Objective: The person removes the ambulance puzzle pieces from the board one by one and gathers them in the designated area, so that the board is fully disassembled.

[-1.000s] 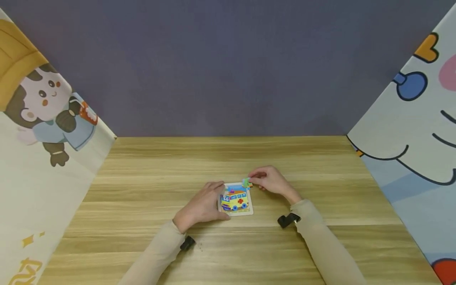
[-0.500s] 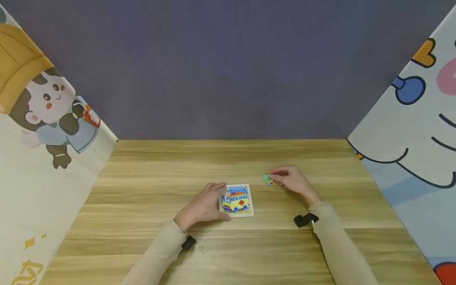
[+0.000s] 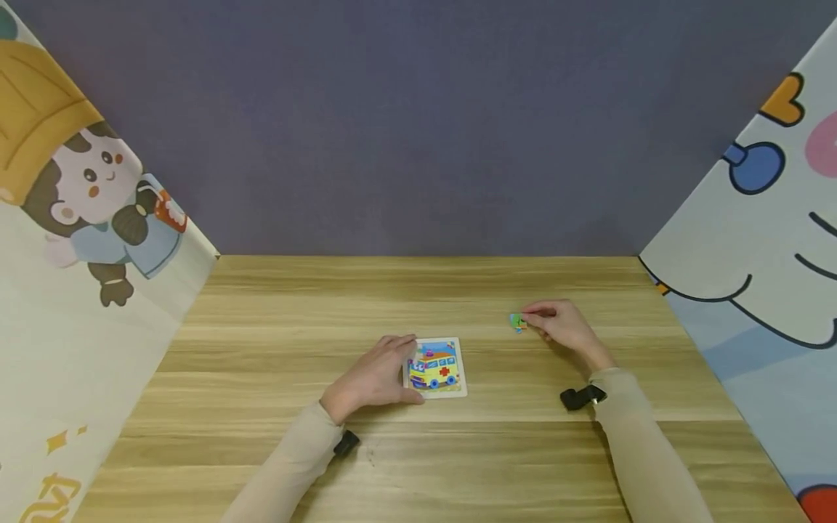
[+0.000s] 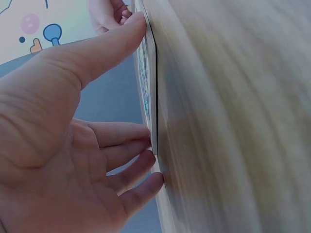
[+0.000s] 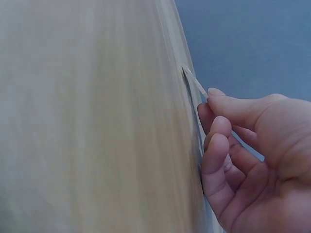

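A square jigsaw puzzle (image 3: 436, 370) with a pale frame and a yellow ambulance picture lies flat on the wooden table. My left hand (image 3: 373, 378) holds its left side, thumb at the near edge and fingertips at the far corner. In the left wrist view the board (image 4: 149, 77) is seen edge-on between thumb (image 4: 114, 46) and fingers. To the right and farther back, my right hand (image 3: 564, 325) pinches a small green, blue and orange puzzle piece (image 3: 517, 322) between thumb and finger. The right wrist view shows this piece (image 5: 194, 82) from its thin edge, tilted, with one end close to the table.
The wooden tabletop (image 3: 294, 305) runs back to a dark grey-blue panel (image 3: 425, 131). Cartoon-printed panels stand at the left (image 3: 65, 305) and right (image 3: 752, 305). Black camera mounts sit on both wrists.
My right hand has carried the puzzle piece from the board's far right corner away to the right. My left hand has stayed at the board's left side.
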A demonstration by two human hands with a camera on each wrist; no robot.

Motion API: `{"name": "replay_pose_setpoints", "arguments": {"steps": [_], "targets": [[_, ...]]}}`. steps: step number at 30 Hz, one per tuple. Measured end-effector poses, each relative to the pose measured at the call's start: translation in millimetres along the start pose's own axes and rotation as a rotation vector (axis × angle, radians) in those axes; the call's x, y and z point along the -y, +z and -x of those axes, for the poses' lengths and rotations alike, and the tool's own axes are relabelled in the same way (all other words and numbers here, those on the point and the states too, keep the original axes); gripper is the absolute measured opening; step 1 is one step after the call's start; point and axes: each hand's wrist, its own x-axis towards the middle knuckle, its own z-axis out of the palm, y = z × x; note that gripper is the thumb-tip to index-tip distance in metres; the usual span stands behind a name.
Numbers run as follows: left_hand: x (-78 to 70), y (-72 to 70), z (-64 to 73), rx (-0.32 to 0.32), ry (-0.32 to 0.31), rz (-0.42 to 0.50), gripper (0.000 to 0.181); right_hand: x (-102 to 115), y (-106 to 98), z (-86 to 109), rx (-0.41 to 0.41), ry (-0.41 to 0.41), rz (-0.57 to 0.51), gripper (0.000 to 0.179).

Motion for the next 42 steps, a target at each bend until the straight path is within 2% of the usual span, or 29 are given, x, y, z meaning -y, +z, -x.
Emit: {"name": "replay_pose_setpoints", "arguments": {"steps": [10, 19, 28, 36, 42], "targets": [[-0.7, 0.4, 2.2, -0.029, 0.003, 0.030, 0.098, -5.7, -4.2, -4.4, 0.003, 0.029, -0.044, 0.037], [-0.5, -0.5, 3.4, -0.008, -0.014, 0.033, 0.098, -1.7, -5.1, -2.8, 0.008, 0.008, -0.063, 0.039], [-2.0, 1.9, 1.2, -0.024, -0.009, 0.059, 0.092, -1.4, -5.0, -2.2, 0.001, 0.021, -0.049, 0.039], [-3.3, 2.8, 0.0, -0.029, 0.006, 0.066, 0.063, -0.9, -4.2, -1.5, 0.002, 0.021, -0.066, 0.040], [-2.1, 3.0, -0.1, -0.024, 0.010, 0.060, 0.077, -2.0, -3.9, -1.4, -0.010, 0.017, -0.081, 0.038]]}}
